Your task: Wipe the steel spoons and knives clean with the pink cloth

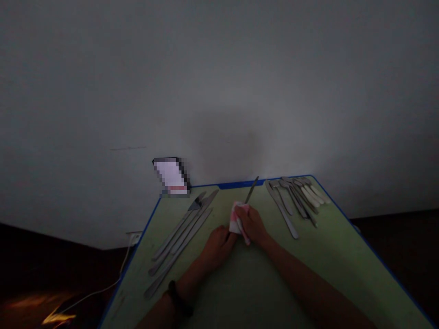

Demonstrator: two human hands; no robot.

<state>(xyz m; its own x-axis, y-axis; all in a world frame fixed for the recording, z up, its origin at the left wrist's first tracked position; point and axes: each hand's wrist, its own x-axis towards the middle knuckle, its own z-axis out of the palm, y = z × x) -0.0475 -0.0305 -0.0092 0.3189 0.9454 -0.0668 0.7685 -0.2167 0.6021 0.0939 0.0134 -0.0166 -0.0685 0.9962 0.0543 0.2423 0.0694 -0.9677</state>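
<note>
Over the middle of the table, a table knife (252,189) points up and away, its blade showing beyond a pink and white cloth (235,223). My right hand (254,225) is closed on the cloth, which wraps around the knife. Close below it, my left hand (218,244) is closed at the knife's handle end; the handle itself is hidden by the fingers and cloth. Left of my hands lie several long pieces of cutlery, among them a table knife (192,230) and a piece with a broad dark head (196,204).
More cutlery lies at the back right, including a long knife (283,211) and several white-handled pieces (310,193). A device with a blurred screen (171,176) leans on the wall at the back left. The green table (329,265) has a blue edge; a white cable (103,289) hangs left.
</note>
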